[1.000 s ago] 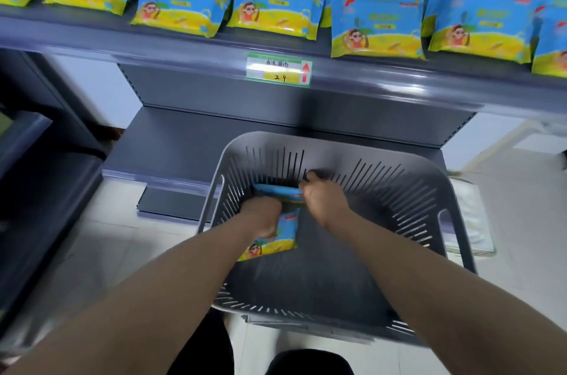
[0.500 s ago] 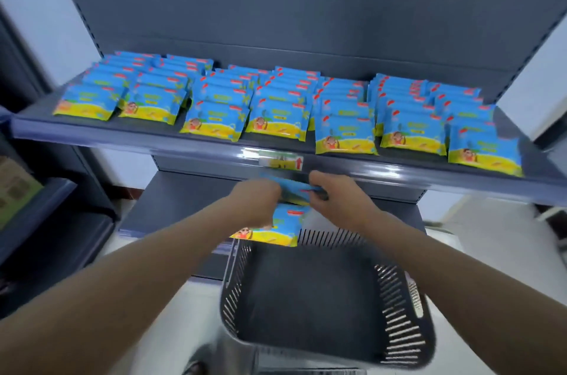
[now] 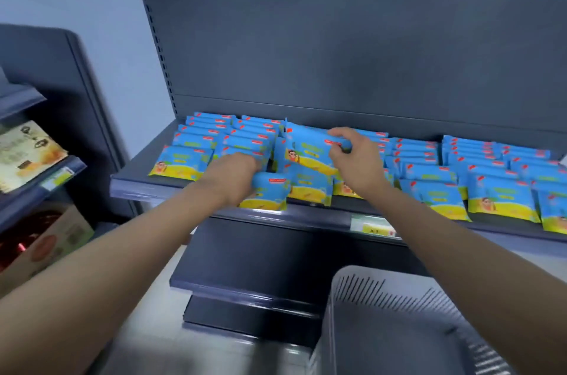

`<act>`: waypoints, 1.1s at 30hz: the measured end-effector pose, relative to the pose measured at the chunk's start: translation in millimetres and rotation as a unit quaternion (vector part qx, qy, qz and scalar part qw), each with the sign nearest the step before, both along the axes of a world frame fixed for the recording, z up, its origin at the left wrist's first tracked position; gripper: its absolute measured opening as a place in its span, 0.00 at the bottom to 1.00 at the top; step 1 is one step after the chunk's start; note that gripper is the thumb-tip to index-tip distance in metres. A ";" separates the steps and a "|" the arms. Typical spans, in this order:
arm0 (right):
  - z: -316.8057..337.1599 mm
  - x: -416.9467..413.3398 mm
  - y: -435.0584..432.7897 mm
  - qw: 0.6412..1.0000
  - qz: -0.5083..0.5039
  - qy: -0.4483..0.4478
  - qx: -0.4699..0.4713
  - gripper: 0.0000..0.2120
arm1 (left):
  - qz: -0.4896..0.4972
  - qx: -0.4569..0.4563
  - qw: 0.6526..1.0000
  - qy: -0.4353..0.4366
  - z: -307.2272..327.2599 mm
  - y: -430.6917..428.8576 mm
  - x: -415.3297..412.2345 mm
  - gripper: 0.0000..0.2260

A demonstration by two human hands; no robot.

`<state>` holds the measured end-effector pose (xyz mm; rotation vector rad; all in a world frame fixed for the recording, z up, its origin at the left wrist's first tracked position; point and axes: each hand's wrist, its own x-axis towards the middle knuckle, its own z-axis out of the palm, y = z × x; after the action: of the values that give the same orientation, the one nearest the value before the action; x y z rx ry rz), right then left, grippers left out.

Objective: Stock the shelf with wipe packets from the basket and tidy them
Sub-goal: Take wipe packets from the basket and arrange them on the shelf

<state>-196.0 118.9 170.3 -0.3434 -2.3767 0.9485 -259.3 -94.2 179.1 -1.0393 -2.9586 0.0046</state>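
Blue-and-yellow wipe packets point(image 3: 503, 199) lie in several overlapping rows on the grey shelf point(image 3: 138, 187). My left hand point(image 3: 233, 175) grips one wipe packet point(image 3: 270, 193) at the shelf's front edge, left of centre. My right hand point(image 3: 352, 156) holds a second wipe packet point(image 3: 310, 147), tilted, above the middle rows. The grey slotted basket point(image 3: 368, 288) stands at the bottom right below the shelf; the part of its inside that shows holds nothing.
A lower grey shelf point(image 3: 245, 270) juts out under the stocked one. A price label point(image 3: 374, 227) sits on the shelf's front rail. To the left, another rack holds a boxed product point(image 3: 27, 153) and a brown carton point(image 3: 52, 245).
Both hands rose from the basket to the shelf, each carrying a packet. My view lifted from the basket up to the shelf and its back panel.
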 end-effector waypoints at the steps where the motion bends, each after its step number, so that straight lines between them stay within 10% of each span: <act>1: -1.1 -14.9 -13.9 1.000 0.001 -0.008 -0.007 0.13 | 0.008 -0.001 1.000 -0.005 0.8 -17.2 -16.1 0.11; 12: -47.8 -126.6 -115.6 0.986 0.026 -0.146 -0.071 0.16 | 0.077 0.008 0.996 -0.032 -14.9 -140.2 -145.2 0.14; 25: -48.8 -164.2 -116.4 0.909 -0.023 -0.309 0.280 0.27 | 0.051 -0.019 0.998 -0.044 -38.8 -124.9 -187.7 0.16; 33: -34.6 -191.3 -109.6 0.876 -0.012 -0.357 0.324 0.33 | 0.085 -0.027 0.994 -0.057 -57.1 -112.3 -204.0 0.22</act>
<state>-387.3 9.2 135.7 -0.5079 -3.1564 -0.0853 -463.3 -206.5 122.0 -0.8156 -3.1579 0.0286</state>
